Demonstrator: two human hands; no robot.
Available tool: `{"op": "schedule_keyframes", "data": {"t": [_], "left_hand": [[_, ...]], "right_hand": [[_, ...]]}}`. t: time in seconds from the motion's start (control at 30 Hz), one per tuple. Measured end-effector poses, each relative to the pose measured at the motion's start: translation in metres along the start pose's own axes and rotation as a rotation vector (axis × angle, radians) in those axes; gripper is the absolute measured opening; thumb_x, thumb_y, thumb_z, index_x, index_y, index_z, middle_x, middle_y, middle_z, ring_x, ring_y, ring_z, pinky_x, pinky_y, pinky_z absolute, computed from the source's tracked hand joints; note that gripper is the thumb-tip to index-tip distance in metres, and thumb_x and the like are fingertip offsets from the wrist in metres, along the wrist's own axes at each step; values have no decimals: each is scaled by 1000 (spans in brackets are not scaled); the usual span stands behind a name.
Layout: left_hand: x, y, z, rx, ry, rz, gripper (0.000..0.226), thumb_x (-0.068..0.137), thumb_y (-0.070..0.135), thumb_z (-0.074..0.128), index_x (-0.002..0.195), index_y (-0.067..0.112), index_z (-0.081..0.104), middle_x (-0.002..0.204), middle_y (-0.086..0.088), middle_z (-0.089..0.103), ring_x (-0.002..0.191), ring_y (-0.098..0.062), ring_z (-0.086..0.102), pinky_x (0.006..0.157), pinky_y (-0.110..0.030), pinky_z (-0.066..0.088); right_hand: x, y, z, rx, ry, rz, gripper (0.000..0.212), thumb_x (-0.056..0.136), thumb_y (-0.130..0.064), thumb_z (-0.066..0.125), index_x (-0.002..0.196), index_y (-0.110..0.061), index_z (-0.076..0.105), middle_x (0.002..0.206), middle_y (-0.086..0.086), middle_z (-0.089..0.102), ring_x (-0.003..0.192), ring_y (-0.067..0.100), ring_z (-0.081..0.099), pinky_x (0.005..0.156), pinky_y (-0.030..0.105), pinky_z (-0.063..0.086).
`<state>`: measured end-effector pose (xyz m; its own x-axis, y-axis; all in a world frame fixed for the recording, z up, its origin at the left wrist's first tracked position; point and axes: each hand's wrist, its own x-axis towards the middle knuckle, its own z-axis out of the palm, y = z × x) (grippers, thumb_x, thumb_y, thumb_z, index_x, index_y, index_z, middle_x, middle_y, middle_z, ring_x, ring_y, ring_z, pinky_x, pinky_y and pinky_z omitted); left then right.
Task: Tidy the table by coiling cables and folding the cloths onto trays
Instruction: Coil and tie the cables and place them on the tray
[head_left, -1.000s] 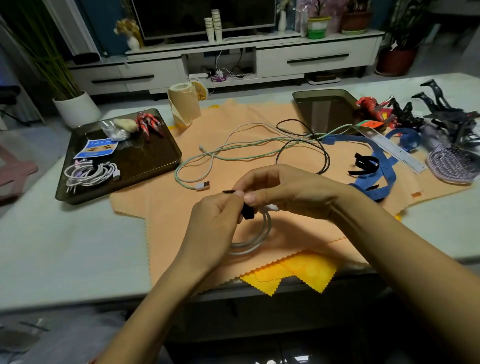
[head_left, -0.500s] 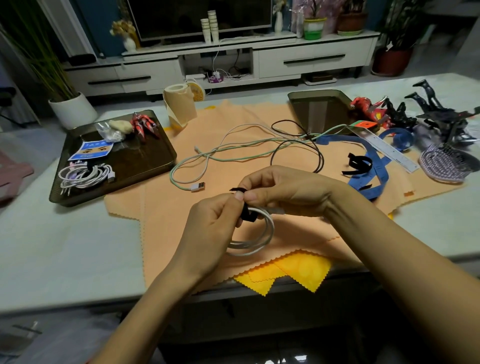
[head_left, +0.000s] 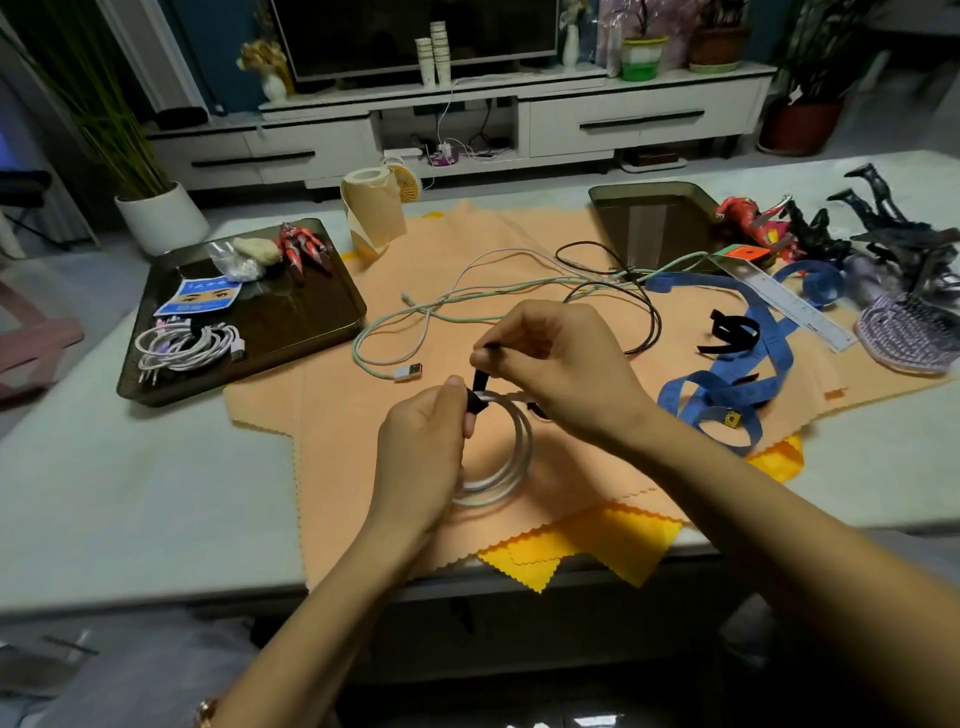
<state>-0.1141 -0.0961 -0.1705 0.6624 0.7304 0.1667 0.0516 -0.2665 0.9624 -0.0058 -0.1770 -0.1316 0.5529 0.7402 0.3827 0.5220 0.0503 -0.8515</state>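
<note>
White and wound into a flat coil of several loops, the cable (head_left: 501, 460) is held over the orange cloth (head_left: 322, 426) near the table's (head_left: 130, 493) front edge. The left hand (head_left: 421, 452) grips the loops together, likely so they cannot spring apart. The right hand (head_left: 561, 364) pinches the free end of a black strap (head_left: 478, 387) wrapped round the coil, apparently to bind it. A bundle of cables (head_left: 187, 345) lies on the left tray (head_left: 301, 322).
</note>
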Motion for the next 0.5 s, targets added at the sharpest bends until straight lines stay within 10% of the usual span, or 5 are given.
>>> {"op": "schedule_keyframes", "data": {"t": [0.23,0.33,0.5], "left_hand": [[1,-2,4,26,65,-43,48,99,31,37,52,21,46,39,5,37,46,-12,32,53,-30,25],[5,-4,-2,14,77,-64,56,99,33,37,46,23,54,37,7,42,43,-9,38,49,-25,31],[8,-8,-10,-105,30,-152,54,99,34,40,47,21,49,35,7,35,35,-7,30,48,-24,23]], "right_hand": [[-22,2,12,-352,84,-410,7,77,-2,66,83,-3,70,78,8,69,75,18,62,68,31,49],[-28,6,19,-241,48,-367,5,74,-1,71,80,0,70,84,10,68,82,25,62,72,43,50],[-21,8,19,-5,-125,-46,6,75,-2,72,81,0,73,111,5,61,106,7,54,91,20,43]]}}
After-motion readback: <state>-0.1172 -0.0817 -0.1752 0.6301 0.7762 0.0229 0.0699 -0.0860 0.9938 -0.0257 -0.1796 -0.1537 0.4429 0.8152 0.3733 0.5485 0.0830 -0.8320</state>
